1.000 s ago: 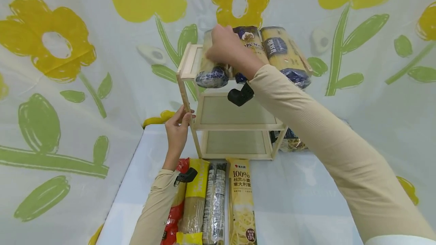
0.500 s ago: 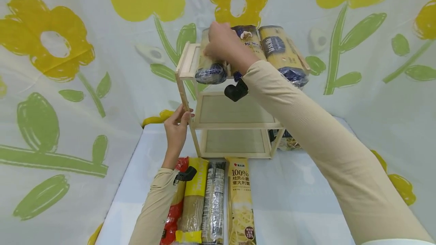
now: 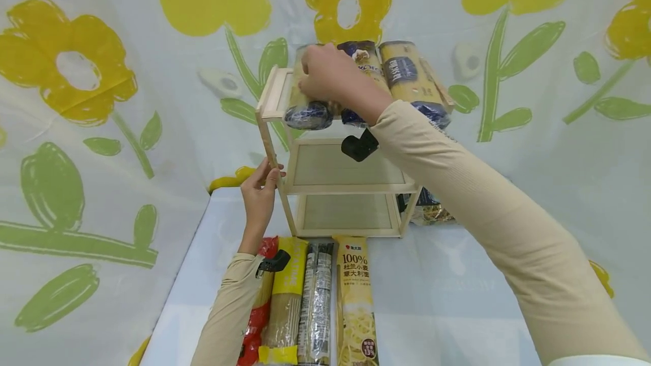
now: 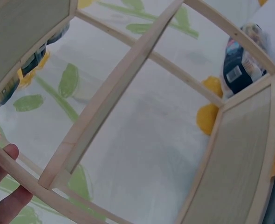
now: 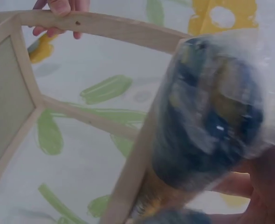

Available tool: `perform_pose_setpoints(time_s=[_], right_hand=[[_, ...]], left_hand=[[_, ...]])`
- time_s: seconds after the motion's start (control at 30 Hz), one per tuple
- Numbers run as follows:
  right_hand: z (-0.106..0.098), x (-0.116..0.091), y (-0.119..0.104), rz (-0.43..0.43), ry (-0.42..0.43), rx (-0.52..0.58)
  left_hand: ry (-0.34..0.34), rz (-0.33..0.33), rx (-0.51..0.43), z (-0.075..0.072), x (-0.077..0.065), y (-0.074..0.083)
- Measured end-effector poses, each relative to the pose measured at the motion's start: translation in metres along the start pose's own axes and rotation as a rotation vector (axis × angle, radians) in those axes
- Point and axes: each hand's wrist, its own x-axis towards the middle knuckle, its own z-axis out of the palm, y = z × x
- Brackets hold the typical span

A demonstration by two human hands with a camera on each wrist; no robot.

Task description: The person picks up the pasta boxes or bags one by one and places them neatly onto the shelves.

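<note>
Pasta packet (image 3: 307,116), gripped by curled right hand (image 3: 330,73), atop wooden rack (image 3: 351,189); left hand (image 3: 258,190) pinching the rack's upright (image 3: 267,143)

Wooden rack (image 3: 351,189), top shelf (image 3: 272,97): we find a slim gap along the left edge; three upper packs (image 3: 412,72) and the right hand (image 3: 330,75) block the rest. Middle shelf (image 3: 351,165), bottom shelf (image 3: 348,212): room over the front edge. Left hand (image 3: 259,191) obstructs the left front post (image 3: 286,208). Tabletop (image 3: 437,309): four front packs (image 3: 356,298) crowd the rack's foot; right of them we see room under the right sleeve (image 3: 488,208).
</note>
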Motion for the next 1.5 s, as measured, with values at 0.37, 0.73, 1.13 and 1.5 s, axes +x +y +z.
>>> perform_pose_setpoints(time_s=[0.37,0.73,1.13,1.5], right_hand=[[-0.014,-0.033,0.006,-0.137,-0.002,0.033],[-0.026,-0.084,0.011,-0.297,0.095,0.092],[-0.02,-0.145,0.032,-0.476,0.162,0.102],[-0.006,-0.183,0.062,-0.465,0.081,0.126]], left_hand=[[-0.005,0.003,-0.01,0.0,0.002,0.001],[-0.011,-0.011,-0.004,0.0,0.001,0.002],[-0.003,-0.019,-0.011,-0.001,0.0,0.001],[-0.001,-0.008,-0.023,-0.001,0.001,0.0]])
